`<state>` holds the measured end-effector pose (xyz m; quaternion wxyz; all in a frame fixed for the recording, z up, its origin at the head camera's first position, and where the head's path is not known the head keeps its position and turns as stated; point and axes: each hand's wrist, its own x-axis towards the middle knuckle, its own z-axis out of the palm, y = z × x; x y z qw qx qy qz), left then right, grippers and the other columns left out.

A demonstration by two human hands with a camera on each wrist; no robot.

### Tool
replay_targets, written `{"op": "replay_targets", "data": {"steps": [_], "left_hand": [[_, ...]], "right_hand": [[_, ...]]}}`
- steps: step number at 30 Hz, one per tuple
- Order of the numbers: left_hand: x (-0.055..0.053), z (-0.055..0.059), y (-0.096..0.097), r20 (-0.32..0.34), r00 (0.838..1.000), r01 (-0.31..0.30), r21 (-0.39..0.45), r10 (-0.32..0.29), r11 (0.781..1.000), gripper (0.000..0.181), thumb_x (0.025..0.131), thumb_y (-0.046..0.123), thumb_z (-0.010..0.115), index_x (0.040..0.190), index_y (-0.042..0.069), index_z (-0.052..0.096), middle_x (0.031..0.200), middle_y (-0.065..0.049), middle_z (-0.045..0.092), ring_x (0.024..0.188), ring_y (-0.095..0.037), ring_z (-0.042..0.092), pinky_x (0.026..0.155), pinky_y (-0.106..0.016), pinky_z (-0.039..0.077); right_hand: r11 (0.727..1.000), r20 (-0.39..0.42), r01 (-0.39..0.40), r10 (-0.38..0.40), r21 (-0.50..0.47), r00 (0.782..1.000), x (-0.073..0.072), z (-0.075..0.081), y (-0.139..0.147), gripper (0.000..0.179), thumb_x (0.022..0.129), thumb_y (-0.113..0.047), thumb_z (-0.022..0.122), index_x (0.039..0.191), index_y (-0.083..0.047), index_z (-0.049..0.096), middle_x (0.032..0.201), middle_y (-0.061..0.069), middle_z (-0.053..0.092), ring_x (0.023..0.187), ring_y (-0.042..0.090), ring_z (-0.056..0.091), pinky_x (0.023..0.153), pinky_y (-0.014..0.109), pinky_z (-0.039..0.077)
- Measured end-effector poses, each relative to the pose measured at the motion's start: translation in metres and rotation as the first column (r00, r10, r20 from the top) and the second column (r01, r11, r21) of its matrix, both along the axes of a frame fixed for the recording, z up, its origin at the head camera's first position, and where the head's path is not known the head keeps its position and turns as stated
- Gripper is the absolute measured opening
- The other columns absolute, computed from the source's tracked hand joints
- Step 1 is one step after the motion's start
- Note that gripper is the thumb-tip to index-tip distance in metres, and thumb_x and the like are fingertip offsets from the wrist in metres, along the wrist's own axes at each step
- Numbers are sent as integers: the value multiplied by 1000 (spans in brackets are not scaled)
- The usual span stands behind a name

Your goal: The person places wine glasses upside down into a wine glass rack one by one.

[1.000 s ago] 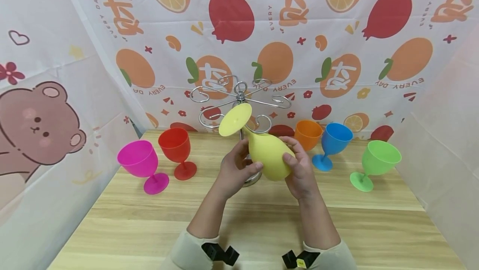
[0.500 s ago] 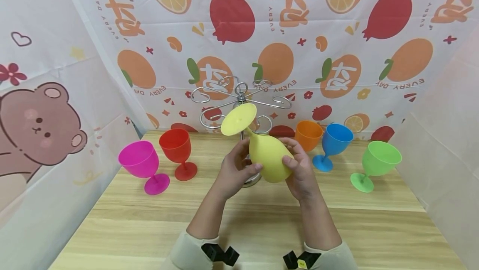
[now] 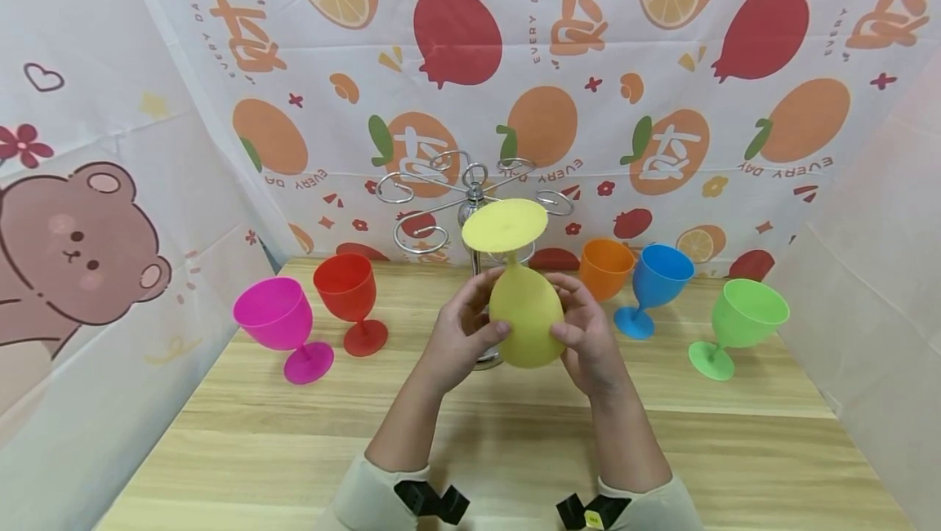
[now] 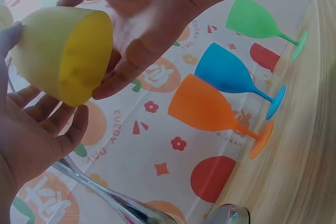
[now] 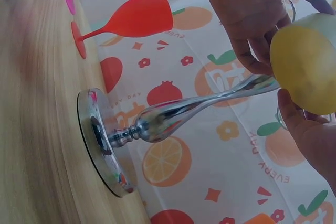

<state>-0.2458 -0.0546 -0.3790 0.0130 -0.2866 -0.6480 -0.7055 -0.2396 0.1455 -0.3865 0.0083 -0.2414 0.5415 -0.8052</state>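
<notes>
A yellow plastic goblet (image 3: 526, 314) is held between both hands above the table, turned upside down with its round foot (image 3: 505, 225) on top. My left hand (image 3: 465, 336) grips the left side of the bowl, thumb on the near side. From the right, my right hand (image 3: 588, 339) grips it too, its thumb pressed to the bowl. The left wrist view looks into the open mouth (image 4: 86, 59) of the goblet. Right behind it stands a silver metal stand (image 3: 473, 208) with curled wire arms, partly covered by the goblet and left hand.
Magenta (image 3: 274, 314) and red (image 3: 345, 290) goblets stand upright at the left. At the right are orange (image 3: 605, 268), blue (image 3: 660, 274) and green (image 3: 746, 314) goblets. The stand's round base (image 5: 102, 145) sits on the wooden table (image 3: 294, 449). A fruit-print cloth (image 3: 662, 49) hangs behind.
The yellow goblet has swung from leaning left to nearly straight upside down, its foot moving right across the stand. Both hands keep their hold in about the same place.
</notes>
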Motion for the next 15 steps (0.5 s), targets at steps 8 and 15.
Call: {"op": "replay_targets", "data": {"steps": [8, 15], "left_hand": [[0, -1, 0, -31, 999, -31, 20, 32, 999, 82, 82, 62, 69, 143, 11, 46, 135, -14, 56, 119, -22, 55, 99, -37, 48], [1, -2, 1, -33, 999, -36, 37, 37, 999, 74, 88, 53, 67, 143, 9, 46, 133, -18, 55, 113, -22, 58, 92, -31, 54]], "right_hand": [[999, -43, -25, 26, 23, 999, 0, -2, 1, 56, 86, -16, 72, 136, -22, 48, 125, 3, 50, 116, 19, 51, 95, 31, 53], [998, -67, -50, 52, 33, 996, 0, -3, 1, 60, 87, -21, 73, 140, -20, 44, 129, 2, 52, 119, 19, 50, 98, 33, 51]]}}
